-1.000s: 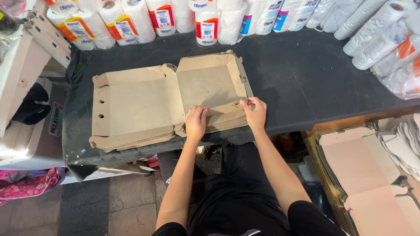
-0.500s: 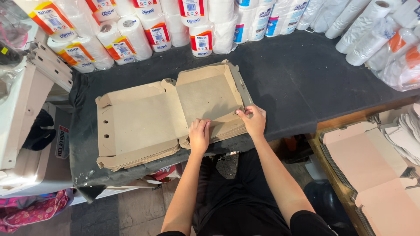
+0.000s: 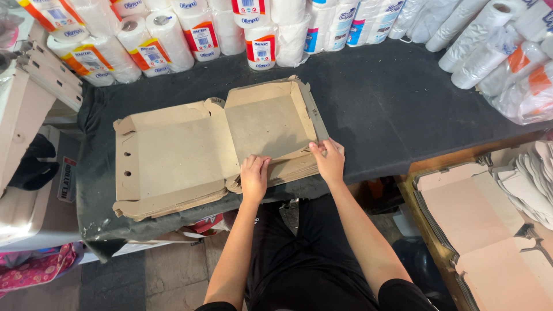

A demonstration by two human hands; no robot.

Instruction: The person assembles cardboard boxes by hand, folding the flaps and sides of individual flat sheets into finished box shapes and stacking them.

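— Counting one stack of flat cardboard boxes (image 3: 173, 161) at frame centre on the dark table (image 3: 391, 109), top box's right half folded up. Two hands?

— Two: left hand (image 3: 254, 177) flat, pressing the near flap; right hand (image 3: 329, 161) pinching the box's right corner. Many paper rolls (image 3: 201, 34) along the top. Second blank pile (image 3: 478, 224) lower right.

— Changed from before?

— Barely; same grip, side walls raised further.

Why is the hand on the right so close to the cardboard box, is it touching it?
Touching. The head view shows the right hand with its fingers pressed on the near flap of the cardboard box.
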